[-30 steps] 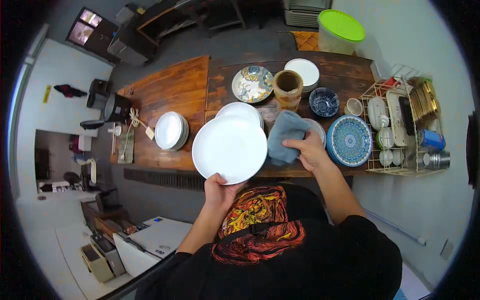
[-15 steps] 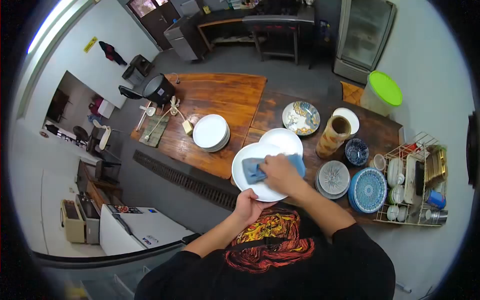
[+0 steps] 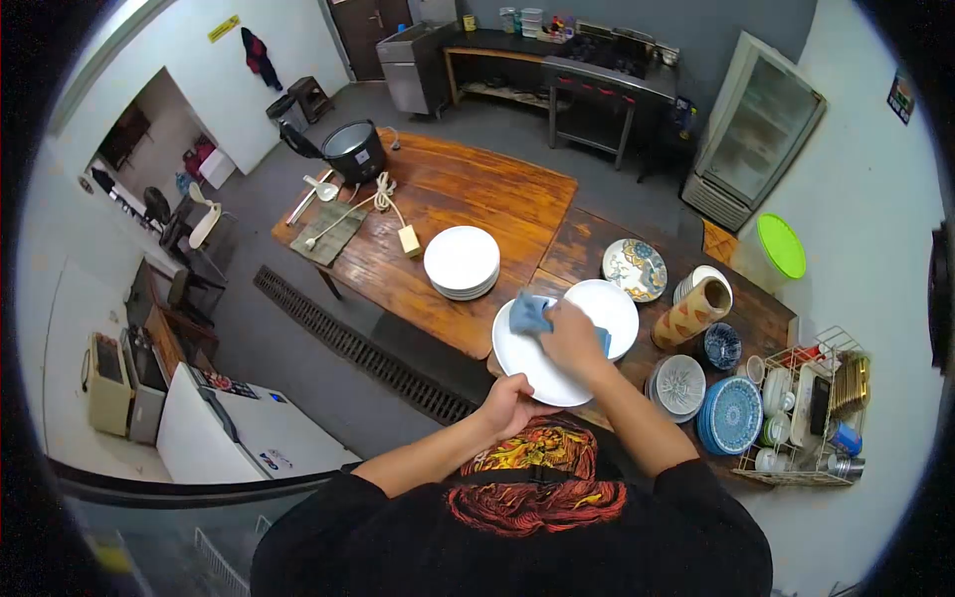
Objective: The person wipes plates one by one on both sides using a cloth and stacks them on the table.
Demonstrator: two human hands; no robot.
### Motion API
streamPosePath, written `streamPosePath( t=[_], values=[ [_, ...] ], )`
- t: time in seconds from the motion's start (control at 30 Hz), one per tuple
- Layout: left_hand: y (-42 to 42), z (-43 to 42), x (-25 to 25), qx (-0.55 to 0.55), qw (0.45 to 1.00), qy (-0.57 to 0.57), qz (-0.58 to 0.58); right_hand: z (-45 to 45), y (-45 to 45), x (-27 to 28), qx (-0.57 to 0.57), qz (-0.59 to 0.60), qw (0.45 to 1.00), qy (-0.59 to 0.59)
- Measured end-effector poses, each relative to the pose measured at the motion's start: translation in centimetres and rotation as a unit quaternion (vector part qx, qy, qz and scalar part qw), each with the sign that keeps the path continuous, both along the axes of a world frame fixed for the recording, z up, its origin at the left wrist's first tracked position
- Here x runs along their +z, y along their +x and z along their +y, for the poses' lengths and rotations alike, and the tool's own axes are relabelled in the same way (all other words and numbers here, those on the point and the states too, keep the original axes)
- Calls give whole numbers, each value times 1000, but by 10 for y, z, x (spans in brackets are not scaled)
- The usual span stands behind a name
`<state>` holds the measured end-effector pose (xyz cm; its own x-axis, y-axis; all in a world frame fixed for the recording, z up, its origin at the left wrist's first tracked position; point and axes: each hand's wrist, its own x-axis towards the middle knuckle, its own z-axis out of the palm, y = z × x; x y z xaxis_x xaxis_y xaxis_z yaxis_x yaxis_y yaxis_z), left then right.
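My left hand (image 3: 508, 406) grips the near edge of a white plate (image 3: 527, 363), thumb on top, holding it over the table's front edge. My right hand (image 3: 574, 341) is closed on a blue cloth (image 3: 530, 313) and presses it on the plate's upper face. Part of the cloth shows on the right side of that hand. Just behind, another white plate (image 3: 615, 308) lies on the table, partly covered by the held one. To the left stands a stack of white plates (image 3: 462, 261).
Right of my hands are a patterned plate (image 3: 635, 269), a tall patterned cylinder (image 3: 691, 313), grey bowls (image 3: 678, 386), blue plates (image 3: 736, 416) and a wire dish rack (image 3: 796, 458). A rice cooker (image 3: 354, 154) and a corded power strip (image 3: 409, 240) sit on the left table.
The camera view has shifted, so the room appears lower and tilted. My right hand has moved the cloth toward the plate's far edge; my left hand keeps its grip.
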<state>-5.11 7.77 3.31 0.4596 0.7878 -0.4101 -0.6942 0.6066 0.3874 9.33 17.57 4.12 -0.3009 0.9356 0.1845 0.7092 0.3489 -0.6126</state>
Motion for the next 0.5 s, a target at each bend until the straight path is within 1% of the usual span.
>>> streamPosePath(
  t=[0.03, 0.1, 0.13, 0.2, 0.27, 0.3, 0.33, 0.37, 0.43, 0.47, 0.5],
  values=[
    [-8, 4, -1, -8, 1000, 2, -6, -8, -11, 10, 27, -24, 999, -40],
    [-25, 8, -5, -21, 1000, 8, -2, -30, -28, 25, 80, -42, 993, -72],
    [-33, 10, -7, -35, 999, 9, 4, -36, -33, 22, 78, -45, 994, -68],
    [-45, 13, -10, -65, 998, 14, 15, -40, -38, 18, 64, 32, 996, -45],
    [-53, 15, -9, -62, 997, 29, 27, -30, -42, 19, 13, 20, 998, -58],
    [-56, 15, -7, -56, 997, 38, 42, -18, -38, 1, 10, 19, 998, -53],
    [-59, 14, -6, -51, 996, 46, 57, 0, -33, -29, -34, 19, 999, 25],
    [-63, 13, -6, -46, 995, 54, 71, 10, -32, -43, -79, 18, 991, 103],
    [-71, 10, -7, -52, 996, 50, 55, 15, -42, -33, -94, 7, 995, 43],
    [-74, 10, -8, -56, 997, 42, 41, 7, -56, -3, -94, 3, 994, 51],
    [-78, 10, -10, -59, 997, 34, 28, -9, -71, 27, -82, -3, 996, -35]
  ],
)
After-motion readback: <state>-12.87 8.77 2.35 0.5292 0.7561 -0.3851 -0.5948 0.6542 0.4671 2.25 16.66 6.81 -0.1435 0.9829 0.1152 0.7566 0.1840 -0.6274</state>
